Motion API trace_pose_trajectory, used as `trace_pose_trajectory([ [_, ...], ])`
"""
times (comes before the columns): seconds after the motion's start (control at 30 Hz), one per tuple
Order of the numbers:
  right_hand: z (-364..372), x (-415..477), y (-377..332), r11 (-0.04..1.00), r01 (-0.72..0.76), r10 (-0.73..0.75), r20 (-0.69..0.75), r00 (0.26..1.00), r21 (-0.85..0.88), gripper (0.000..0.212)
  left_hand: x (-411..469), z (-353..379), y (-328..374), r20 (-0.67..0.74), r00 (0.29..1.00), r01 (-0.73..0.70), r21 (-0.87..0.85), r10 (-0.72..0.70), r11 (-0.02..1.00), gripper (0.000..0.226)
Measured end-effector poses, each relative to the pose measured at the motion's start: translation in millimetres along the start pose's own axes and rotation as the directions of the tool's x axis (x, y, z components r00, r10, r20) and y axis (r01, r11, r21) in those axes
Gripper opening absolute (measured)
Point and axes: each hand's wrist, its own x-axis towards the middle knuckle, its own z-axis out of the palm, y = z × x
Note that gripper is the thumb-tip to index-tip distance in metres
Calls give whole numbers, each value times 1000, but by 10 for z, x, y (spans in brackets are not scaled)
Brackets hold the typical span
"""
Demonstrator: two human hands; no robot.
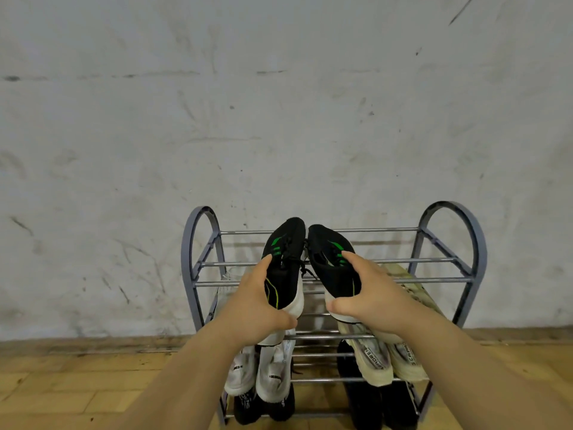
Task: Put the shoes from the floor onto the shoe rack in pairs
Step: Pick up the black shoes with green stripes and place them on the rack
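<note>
I hold a pair of black shoes with green stripes and white soles over the top tier of the grey metal shoe rack (465, 279). My left hand (257, 305) grips the heel of the left black shoe (286, 252). My right hand (369, 293) grips the heel of the right black shoe (328, 259). Both toes point at the wall and meet above the rack's back bar. I cannot tell whether the soles touch the bars.
A white pair (266, 373) lies on the middle tier at left, a cream pair (390, 358) at right. Black shoes (366, 405) fill the bottom tier. The rack stands against a scuffed white wall (279, 119) on a wooden floor (77, 383).
</note>
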Motion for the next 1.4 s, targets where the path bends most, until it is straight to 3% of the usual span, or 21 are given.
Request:
trace_pose_trajectory([
  [0.13,-64,-58,30,1000,0,1,69,998,-16,121,2,-6,-32,-1,1000,6,-139,-6,990,123],
  [0.3,-88,-117,60,995,-1,-3,44,999,98,113,5,15,-43,-2,997,69,-349,-75,935,107],
  [0.43,-115,-168,69,978,-13,5,41,999,210,103,13,67,-101,64,990,142,-438,-127,888,123],
  [0.67,-90,-182,166,927,-74,55,63,997,368,101,-11,83,-146,103,990,139,-502,-101,853,122],
  [0.77,-61,-176,193,872,-118,96,69,993,476,108,-27,68,-158,96,991,125,-498,-89,858,113],
  [0.9,-47,-152,184,718,-183,145,113,983,672,82,-69,46,-115,37,996,86,-467,-78,880,104],
  [1.07,-30,-117,89,629,-142,108,95,990,764,71,-135,-75,-37,-27,999,13,-368,-25,930,87],
  [1.4,513,218,-424,422,-121,82,95,992,898,64,-116,-570,-85,-224,975,-48,-201,2,978,99],
])
